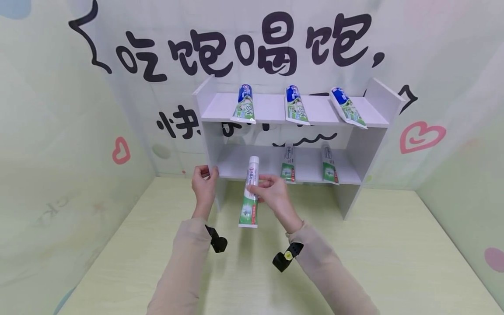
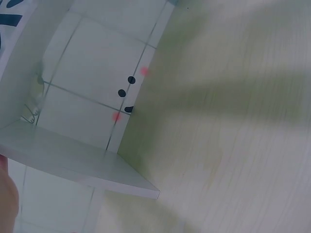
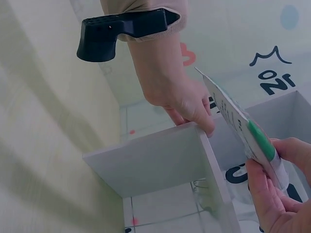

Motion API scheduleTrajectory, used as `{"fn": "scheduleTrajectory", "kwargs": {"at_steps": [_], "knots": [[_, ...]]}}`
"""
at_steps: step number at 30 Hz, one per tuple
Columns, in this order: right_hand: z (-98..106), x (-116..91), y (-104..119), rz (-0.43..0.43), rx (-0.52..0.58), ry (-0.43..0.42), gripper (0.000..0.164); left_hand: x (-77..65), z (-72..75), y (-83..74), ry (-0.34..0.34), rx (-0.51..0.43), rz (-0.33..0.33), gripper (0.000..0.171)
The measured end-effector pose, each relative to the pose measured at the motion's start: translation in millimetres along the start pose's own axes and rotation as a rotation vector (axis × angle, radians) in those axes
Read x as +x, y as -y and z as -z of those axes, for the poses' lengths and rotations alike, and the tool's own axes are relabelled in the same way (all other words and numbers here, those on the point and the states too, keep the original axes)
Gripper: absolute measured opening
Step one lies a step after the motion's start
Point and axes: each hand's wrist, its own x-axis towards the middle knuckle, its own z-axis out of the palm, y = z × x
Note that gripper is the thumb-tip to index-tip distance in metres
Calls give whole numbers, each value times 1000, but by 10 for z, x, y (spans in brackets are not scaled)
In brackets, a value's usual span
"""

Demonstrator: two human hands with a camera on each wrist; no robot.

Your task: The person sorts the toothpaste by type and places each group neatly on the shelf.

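My right hand (image 1: 277,197) pinches a white and green toothpaste tube (image 1: 250,192) between thumb and fingers, in front of the lower shelf. The tube stands upright with its white cap on top; in the right wrist view the tube (image 3: 243,126) is seen edge-on. My left hand (image 1: 204,186) grips the left side panel of the white two-tier shelf (image 1: 210,148). In the right wrist view the thumb of the left hand (image 3: 182,104) lies on the panel's front edge, the other fingers partly hidden behind it. Only a sliver of that left hand (image 2: 7,204) shows in the left wrist view.
Two similar green tubes (image 1: 288,164) (image 1: 329,164) lie on the lower shelf, centre and right. Three blue and green toothpaste tubes (image 1: 245,104) (image 1: 296,104) (image 1: 348,107) lie along the upper shelf. The shelf stands on a pale wood-grain table (image 1: 374,245) before a printed wall covering (image 1: 449,87).
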Motion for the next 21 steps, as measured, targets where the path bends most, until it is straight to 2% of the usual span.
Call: {"fn": "scheduleTrajectory", "kwargs": {"at_steps": [21], "knots": [[7, 359, 139, 0, -21, -43, 50, -12, 8, -17, 8, -20, 4, 29]]}}
